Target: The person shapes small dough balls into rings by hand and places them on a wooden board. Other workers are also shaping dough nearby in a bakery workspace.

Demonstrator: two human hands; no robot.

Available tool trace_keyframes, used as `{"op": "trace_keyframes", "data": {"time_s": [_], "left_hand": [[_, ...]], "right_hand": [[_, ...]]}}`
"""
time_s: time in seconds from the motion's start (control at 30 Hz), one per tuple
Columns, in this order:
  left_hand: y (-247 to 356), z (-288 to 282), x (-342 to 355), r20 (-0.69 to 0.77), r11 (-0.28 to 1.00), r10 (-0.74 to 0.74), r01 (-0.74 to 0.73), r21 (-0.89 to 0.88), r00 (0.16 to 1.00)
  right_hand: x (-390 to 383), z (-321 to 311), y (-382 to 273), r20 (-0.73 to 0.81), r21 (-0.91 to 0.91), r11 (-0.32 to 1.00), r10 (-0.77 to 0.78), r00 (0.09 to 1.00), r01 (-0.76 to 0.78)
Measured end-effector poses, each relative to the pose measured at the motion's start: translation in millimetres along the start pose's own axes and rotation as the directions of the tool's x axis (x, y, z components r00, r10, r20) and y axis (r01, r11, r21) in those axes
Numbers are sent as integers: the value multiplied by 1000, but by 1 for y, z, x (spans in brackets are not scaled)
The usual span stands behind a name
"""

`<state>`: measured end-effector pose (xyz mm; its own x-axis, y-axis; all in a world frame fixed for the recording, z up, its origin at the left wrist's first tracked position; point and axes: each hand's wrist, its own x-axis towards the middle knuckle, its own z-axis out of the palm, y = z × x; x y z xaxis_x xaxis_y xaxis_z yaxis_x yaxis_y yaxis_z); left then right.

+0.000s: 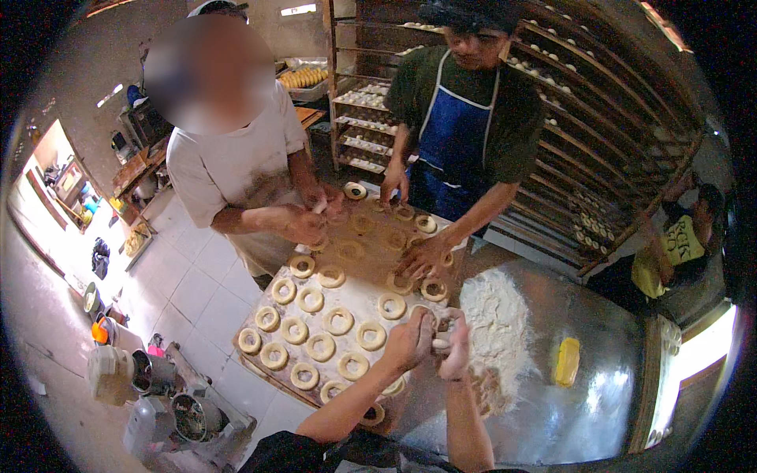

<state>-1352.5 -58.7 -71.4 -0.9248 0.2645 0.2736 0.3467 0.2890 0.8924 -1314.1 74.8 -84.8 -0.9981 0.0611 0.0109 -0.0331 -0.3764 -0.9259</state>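
Over the near right corner of a floured wooden board (359, 281), my left hand (413, 339) and my right hand (455, 347) meet. Both are closed round a small piece of pale dough (441, 342), which the fingers partly hide. Flour whitens my right fingers. On the board lie several dough rings (352, 378) in loose rows, some close by my left wrist. Across from me, a worker's hand (422, 258) in a dark shirt and blue apron reaches down among the rings. Another worker's hands (311, 221), of the person in the white shirt, work at the board's far left.
White flour (495, 315) is heaped right of my hands on the metal table (607, 323), with a yellow block (566, 362) beyond. Tall wooden racks (603, 150) with dough pieces stand behind. Machines and metal pots (195, 416) stand lower left. Another person (682, 244) is at far right.
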Motion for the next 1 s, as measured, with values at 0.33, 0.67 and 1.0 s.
{"op": "trace_keyframes", "data": {"time_s": [0.33,0.67,1.0], "left_hand": [[-54,-89,52,16,992,-78,76,96,997],[-72,-119,95,-62,997,-70,71,13,996],[-115,-143,104,101,483,-268,43,875,958]], "right_hand": [[89,78,24,-77,-293,956,-2,997,-21],[137,112,38,89,-529,845,-34,995,77],[153,120,36,-193,-969,-169,56,980,-181]]}}
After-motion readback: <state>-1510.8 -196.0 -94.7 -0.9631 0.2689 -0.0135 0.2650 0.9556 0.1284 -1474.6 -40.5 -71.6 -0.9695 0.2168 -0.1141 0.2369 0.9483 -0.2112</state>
